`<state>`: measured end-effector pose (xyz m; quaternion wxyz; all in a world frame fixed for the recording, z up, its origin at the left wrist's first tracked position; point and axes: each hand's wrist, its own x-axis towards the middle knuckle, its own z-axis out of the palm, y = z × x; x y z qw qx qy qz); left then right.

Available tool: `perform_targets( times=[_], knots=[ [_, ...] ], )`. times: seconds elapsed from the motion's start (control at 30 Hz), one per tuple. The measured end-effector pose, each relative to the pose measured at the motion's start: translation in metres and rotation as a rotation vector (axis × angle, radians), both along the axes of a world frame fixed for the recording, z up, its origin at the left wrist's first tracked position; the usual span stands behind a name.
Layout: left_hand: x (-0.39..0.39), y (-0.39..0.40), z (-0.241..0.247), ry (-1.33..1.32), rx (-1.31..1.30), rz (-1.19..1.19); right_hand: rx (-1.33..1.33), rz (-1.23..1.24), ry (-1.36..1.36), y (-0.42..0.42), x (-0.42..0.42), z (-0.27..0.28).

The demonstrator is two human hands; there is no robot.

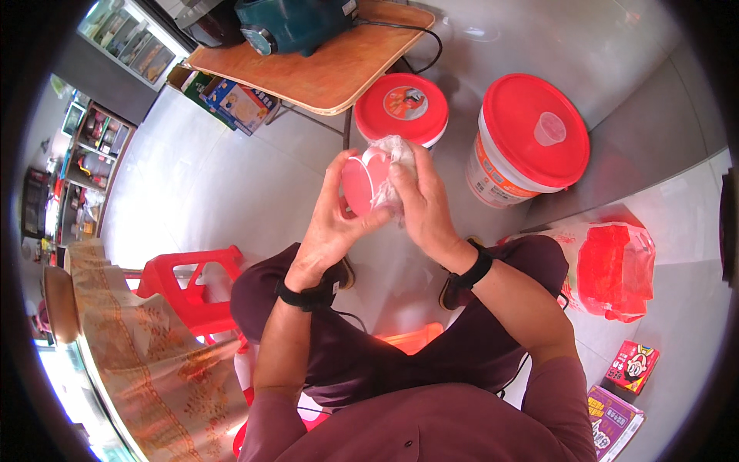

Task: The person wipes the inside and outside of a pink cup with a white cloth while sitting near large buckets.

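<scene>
A small pink plastic container (357,183) with a pale rim is held up in front of my knees. My left hand (332,222) grips its left side, the fingers and thumb spread around it. A crumpled white cloth (398,151) is bunched in my right hand (426,208) and pressed against the container's right side. Cloth and fingers hide part of the container.
Ahead stand two white buckets with red lids, a smaller one (375,107) and a larger one (528,133). A wooden table (300,81) bears a teal appliance (300,26). A red plastic stool (185,289) is at left, red bags (615,271) at right.
</scene>
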<state>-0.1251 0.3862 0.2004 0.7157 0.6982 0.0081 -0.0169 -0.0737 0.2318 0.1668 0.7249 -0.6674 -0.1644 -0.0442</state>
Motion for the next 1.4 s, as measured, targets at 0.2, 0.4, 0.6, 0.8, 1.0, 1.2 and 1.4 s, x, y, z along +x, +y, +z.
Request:
perform_targets(
  times=[0.2,0.4,0.6,0.8,1.0,1.2,1.4],
  knots=[
    [-0.001,0.001,-0.004,-0.020,0.092,-0.088,-0.204,-0.084,0.071,-0.008,0.020,0.001],
    [0.009,0.000,-0.017,-0.202,0.407,0.074,0.307,-0.058,0.326,-0.011,0.027,0.025],
    [0.001,-0.004,-0.030,-0.252,0.436,-0.022,-0.073,0.002,0.178,-0.007,0.022,0.002],
    [0.003,-0.016,-0.010,-0.167,0.142,0.108,0.581,0.186,0.753,-0.010,0.031,0.029],
    [0.012,-0.004,-0.030,-0.268,0.603,0.243,0.392,0.234,0.635,-0.008,0.016,0.015],
    [0.012,0.000,-0.021,-0.097,0.321,0.291,-0.056,0.069,0.327,-0.007,0.018,-0.011],
    [0.014,0.001,-0.013,-0.023,0.103,0.216,0.220,0.046,0.273,-0.010,0.001,0.015]
  ],
)
